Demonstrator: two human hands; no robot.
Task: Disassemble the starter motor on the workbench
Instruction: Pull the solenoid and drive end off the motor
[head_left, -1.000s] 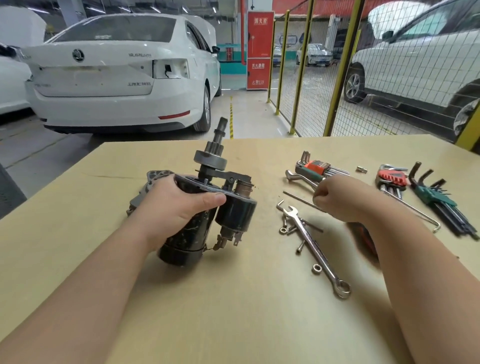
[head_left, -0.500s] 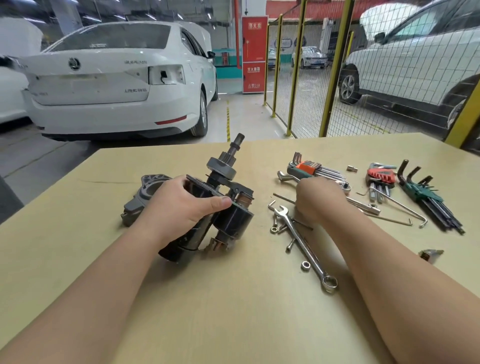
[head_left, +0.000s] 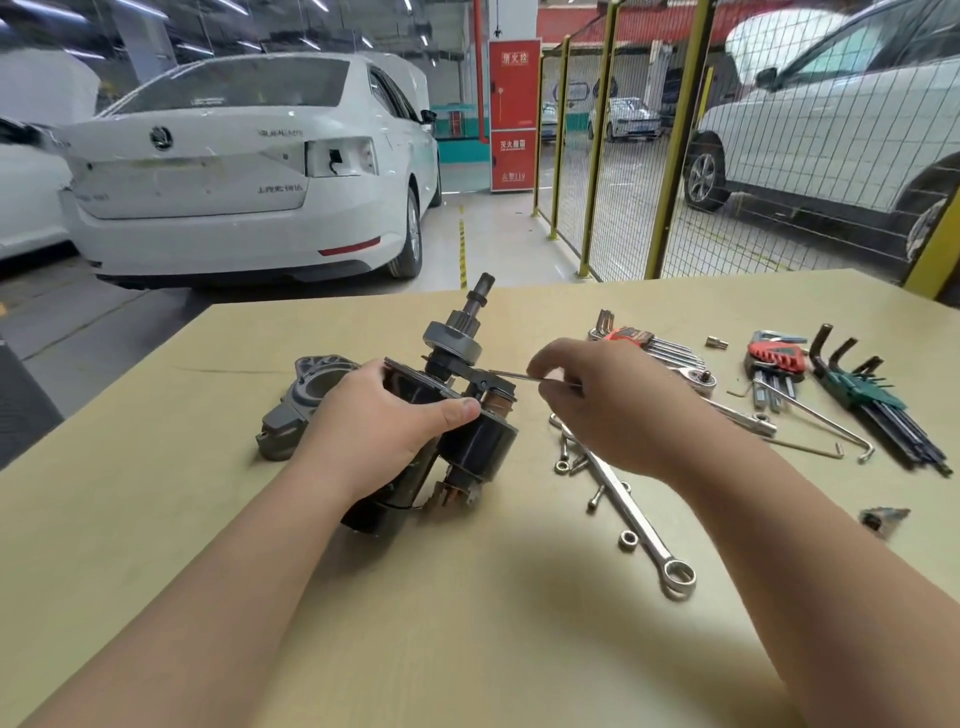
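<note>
Workbench (head_left: 467, 623) under me, white cars beyond. My left hand (head_left: 384, 431) wraps round the motor (head_left: 488, 441), which stands tilted on the bench with its pinion up. My right hand (head_left: 608, 405) pinches a thin rod (head_left: 511, 375), tip at the motor's lever. Housing (head_left: 306, 400) sits just behind my left hand, wrench (head_left: 634, 514) on the right.

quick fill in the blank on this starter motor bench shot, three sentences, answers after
1. The left hand grips the starter motor, and the thin rod pinched by the right hand points at it from its ___ side.
2. The grey housing lies on the table to the ___ of the starter motor.
3. The hex key set farthest to the right has a ___ holder.

Missing words: right; left; green
</note>
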